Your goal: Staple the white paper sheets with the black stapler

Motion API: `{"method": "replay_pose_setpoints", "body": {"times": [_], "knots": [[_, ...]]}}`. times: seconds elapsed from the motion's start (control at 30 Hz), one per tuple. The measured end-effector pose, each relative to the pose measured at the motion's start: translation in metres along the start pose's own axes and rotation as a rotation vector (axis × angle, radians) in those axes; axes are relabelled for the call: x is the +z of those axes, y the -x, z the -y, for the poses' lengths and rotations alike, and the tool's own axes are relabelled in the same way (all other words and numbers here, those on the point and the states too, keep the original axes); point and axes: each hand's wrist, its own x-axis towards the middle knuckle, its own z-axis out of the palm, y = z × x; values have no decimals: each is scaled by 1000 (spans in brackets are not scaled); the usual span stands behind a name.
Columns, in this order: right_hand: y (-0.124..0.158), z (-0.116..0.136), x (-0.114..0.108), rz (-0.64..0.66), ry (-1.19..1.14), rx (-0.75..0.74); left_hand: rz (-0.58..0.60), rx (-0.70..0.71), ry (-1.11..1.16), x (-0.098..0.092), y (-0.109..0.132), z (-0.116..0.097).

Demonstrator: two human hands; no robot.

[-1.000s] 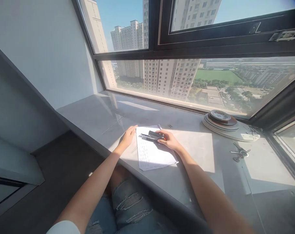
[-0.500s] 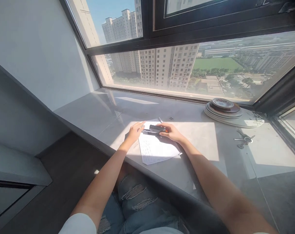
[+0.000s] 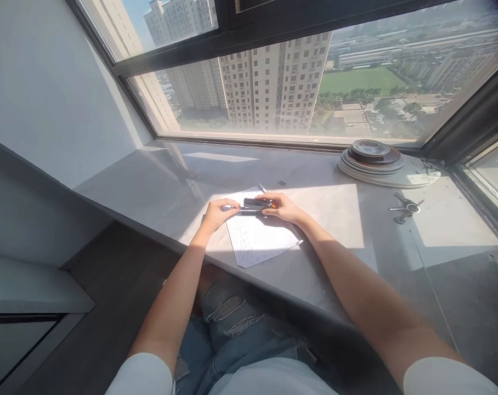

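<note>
My right hand [image 3: 282, 206] is closed round the back end of a black stapler [image 3: 253, 202], which lies on its side over the paper with its top arm apart from its base. My left hand [image 3: 218, 214] meets the stapler's front end with thumb and fingertips pinched together. Whatever sits between those fingertips is too small to make out. Beneath both hands are written sheets of paper [image 3: 253, 241], lying at a slant on the sill. A pen-like stick [image 3: 262, 188] pokes out past the top edge of the sheets.
Two small dark strips [image 3: 282, 182] lie beyond the paper, perhaps staples. A bunch of keys [image 3: 407, 208] rests to the right. Stacked plates [image 3: 370, 159] stand by the window [image 3: 273, 93]. The sill's front edge [image 3: 232, 269] runs above my knees.
My left fingers have drawn from a straighter pose into a pinch at the stapler's front end. The right hand keeps its hold. The camera has tilted downward.
</note>
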Motion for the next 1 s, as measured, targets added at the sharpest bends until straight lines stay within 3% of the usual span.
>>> {"method": "replay_pose_setpoints", "body": {"times": [0.4,0.83,1.0], "knots": [[1,5,-1,6,-43,1,55,21,-84,-1,-2,3],[-1,3,-3,23,-13,-24,98,-84,-2,-1,-5,15],[0,5,-2,12,-11,3,63,-50,-88,-1,-4,13]]}}
